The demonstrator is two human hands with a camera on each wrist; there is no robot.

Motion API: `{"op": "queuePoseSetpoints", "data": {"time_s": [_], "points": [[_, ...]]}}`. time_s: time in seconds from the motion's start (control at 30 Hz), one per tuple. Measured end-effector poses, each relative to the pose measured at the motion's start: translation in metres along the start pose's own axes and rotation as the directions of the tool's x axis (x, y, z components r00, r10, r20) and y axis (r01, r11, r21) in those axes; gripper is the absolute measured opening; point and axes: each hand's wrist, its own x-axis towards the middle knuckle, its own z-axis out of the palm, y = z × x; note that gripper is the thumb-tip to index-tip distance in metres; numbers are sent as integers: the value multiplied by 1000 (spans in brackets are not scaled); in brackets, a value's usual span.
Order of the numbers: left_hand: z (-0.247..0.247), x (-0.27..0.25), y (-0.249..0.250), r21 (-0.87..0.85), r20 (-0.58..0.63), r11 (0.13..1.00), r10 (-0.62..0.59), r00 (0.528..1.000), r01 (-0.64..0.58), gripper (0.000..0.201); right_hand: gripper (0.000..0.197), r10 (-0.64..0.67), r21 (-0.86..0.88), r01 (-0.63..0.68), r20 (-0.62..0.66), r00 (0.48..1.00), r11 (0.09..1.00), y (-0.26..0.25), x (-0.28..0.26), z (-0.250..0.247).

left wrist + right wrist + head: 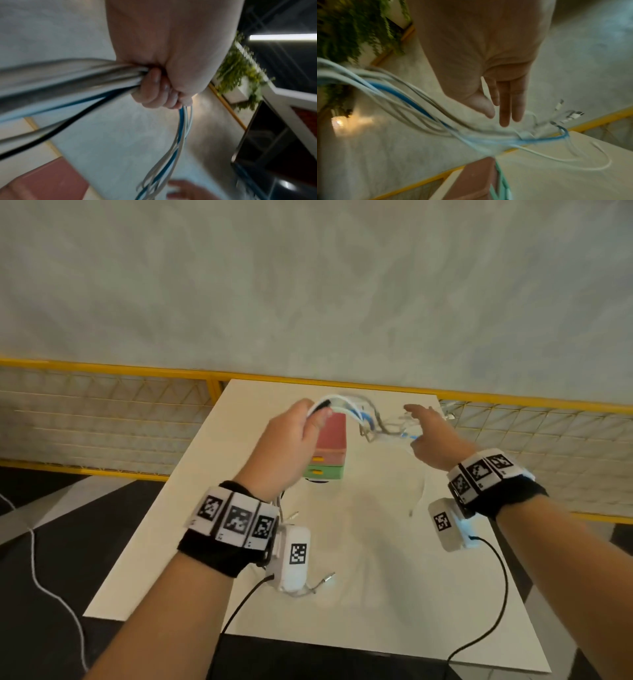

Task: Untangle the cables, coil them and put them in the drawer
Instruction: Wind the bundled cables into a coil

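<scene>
My left hand is raised over the table and grips a bundle of white, blue and black cables, fingers curled round them. The cables hang down from the fist and arc right toward my right hand. That hand has straight fingers spread just above the tangled cable ends and holds nothing. Below the left hand stands a small drawer unit, red on top and green beneath, with its drawers closed.
The white table has loose cable ends near its left front. A white cable hangs down at the right. A yellow mesh fence runs behind the table. Wrist device leads trail off the front edge.
</scene>
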Motion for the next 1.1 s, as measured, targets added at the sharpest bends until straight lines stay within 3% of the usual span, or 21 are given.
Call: {"op": "queuePoseSetpoints", "data": {"time_s": [0.07,0.13,0.23,0.33,0.47,0.57,0.63,0.77,0.87,0.93,1.0,1.03,1.1], "points": [[25,3,-4,141,157,990,-43,987,21,28,78,-153,76,152,12,988,985,-14,-18,-2],[50,3,-10,184,270,982,-100,958,51,25,86,-328,122,321,37,944,939,-34,-38,7],[76,-1,-11,232,326,972,-116,938,39,45,98,-407,208,384,77,910,900,-52,-52,40],[82,-2,-8,177,393,984,-92,915,23,45,87,-324,270,319,-26,946,908,-55,-56,67],[76,4,-18,74,478,992,-124,869,101,28,58,-284,82,294,-107,953,952,-60,-53,76],[67,2,-27,-119,496,971,-123,859,208,28,44,-326,-91,317,-105,940,944,-62,-47,70],[59,-6,-35,-234,534,934,-110,838,271,33,37,-256,-64,249,-130,958,966,-52,-41,59],[54,-26,-62,-143,585,957,-124,802,253,22,32,74,264,-17,-209,975,964,-19,-36,42],[62,-31,-70,-7,531,974,-189,826,227,25,29,113,84,-103,-120,986,991,-6,-40,44],[68,-28,-65,74,456,982,-191,869,176,29,57,50,-171,-70,-116,992,983,-9,-47,49],[73,-20,-52,143,426,986,-139,894,85,35,86,-151,-347,94,-139,979,933,-21,-52,56],[77,-15,-45,184,440,982,-108,891,28,34,89,-288,-408,215,-125,949,887,-30,-53,61],[80,-5,-29,268,471,960,-52,881,-86,30,70,-500,-420,414,-117,858,808,-42,-54,74]]}}
